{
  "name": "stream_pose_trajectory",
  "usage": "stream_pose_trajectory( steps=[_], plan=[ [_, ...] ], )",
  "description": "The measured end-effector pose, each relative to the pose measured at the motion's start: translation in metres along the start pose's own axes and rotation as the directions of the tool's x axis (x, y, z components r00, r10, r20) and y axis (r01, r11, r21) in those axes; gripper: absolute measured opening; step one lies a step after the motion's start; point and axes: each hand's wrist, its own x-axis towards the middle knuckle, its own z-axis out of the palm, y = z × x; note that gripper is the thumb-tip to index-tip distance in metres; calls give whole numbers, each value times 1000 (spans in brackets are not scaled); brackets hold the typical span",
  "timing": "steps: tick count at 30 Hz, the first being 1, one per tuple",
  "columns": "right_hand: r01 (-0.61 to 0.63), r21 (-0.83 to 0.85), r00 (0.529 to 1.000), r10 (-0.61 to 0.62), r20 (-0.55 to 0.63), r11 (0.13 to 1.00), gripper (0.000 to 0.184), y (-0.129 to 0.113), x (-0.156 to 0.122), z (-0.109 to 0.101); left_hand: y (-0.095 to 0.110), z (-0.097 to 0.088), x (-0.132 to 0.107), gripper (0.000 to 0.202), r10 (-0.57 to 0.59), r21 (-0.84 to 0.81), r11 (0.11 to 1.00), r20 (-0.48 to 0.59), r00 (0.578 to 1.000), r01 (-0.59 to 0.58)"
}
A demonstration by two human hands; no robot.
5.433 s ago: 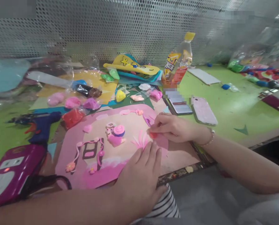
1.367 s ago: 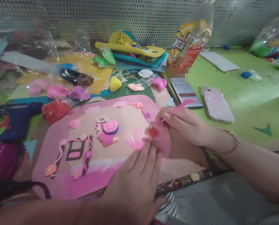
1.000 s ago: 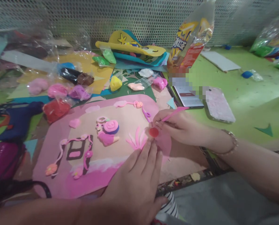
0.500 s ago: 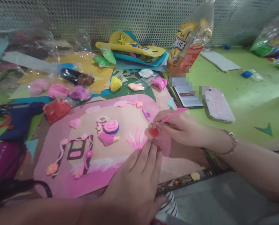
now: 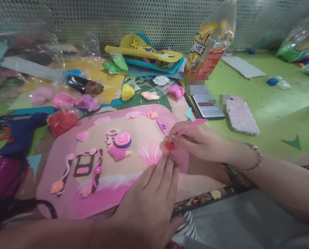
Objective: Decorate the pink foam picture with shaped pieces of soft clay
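A tool is pinched by the closed fingers of the right hand, tip at the disc. The left hand is laid flat, fingers extended, fingertips just beside the disc.

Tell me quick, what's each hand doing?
Left hand: open, flat, fingers beside the red clay dot.
Right hand: closed on the pink tool.

Matt pink paper sheet, soft matt red clay, glossy plastic bags, perforated metal screen.
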Motion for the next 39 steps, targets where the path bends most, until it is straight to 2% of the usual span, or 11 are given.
stream_pose_trajectory(
  steps=[10, 14, 17, 21, 30, 39],
  plan=[
    [6, 17, 1000, -7, 21, 1000, 22, 0, 0, 0, 0, 1, -1, 73, 4, -9, 1000, 12, 1000, -3],
    [2, 18, 1000, -2, -8, 1000, 22, 0, 0, -1, 0, -1, 0, 74, 0, -5, 1000, 17, 1000, 0],
    [4, 38, 999, -5, 37, 999, 22, 0, 0, -1, 0, -2, 0, 74, 2, -7, 1000, 18, 1000, -1],
    [-2, 39, 1000, 2, 1, 999, 23, 1, -1, -1, -1, -2, -1, 75, 1, -13, 1000, 22, 1000, -1],
    [-21, 53, 999, 19, 37, 998, 22, 1, -1, -2, -1, -1, 0, 74, 8, -5, 1000, 10, 1000, -8],
    [-43, 62, 999, 43, 1, 997, 23, 1, -2, -3, -1, 2, -3, 76, 5, -10, 1000, 10, 1000, -4]
  ],
)
